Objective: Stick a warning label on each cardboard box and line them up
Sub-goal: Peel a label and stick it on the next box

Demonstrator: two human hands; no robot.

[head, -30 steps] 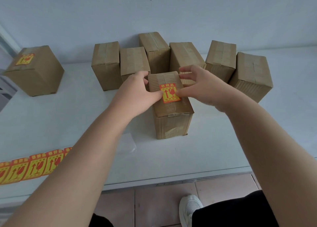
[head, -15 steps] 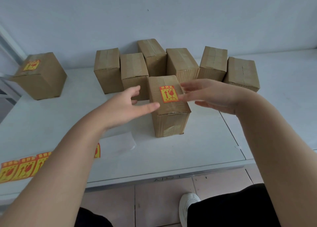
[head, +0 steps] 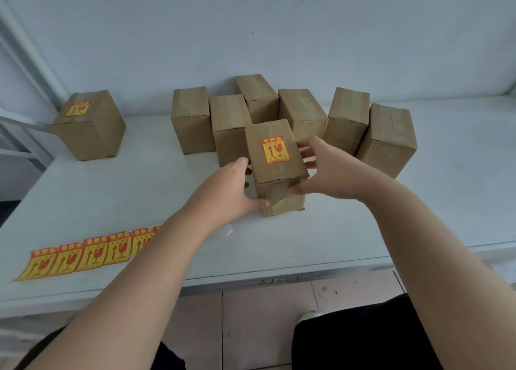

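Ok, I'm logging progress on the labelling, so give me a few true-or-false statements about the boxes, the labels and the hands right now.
1. Two boxes carry a warning label: the front box and the far-left box. True.
2. Both hands are off the front box. False: the left hand and right hand grip its sides.
3. A strip of labels lies on the table at the near left. True.
4. The six boxes at the back are all labelled. False: no label shows on them.
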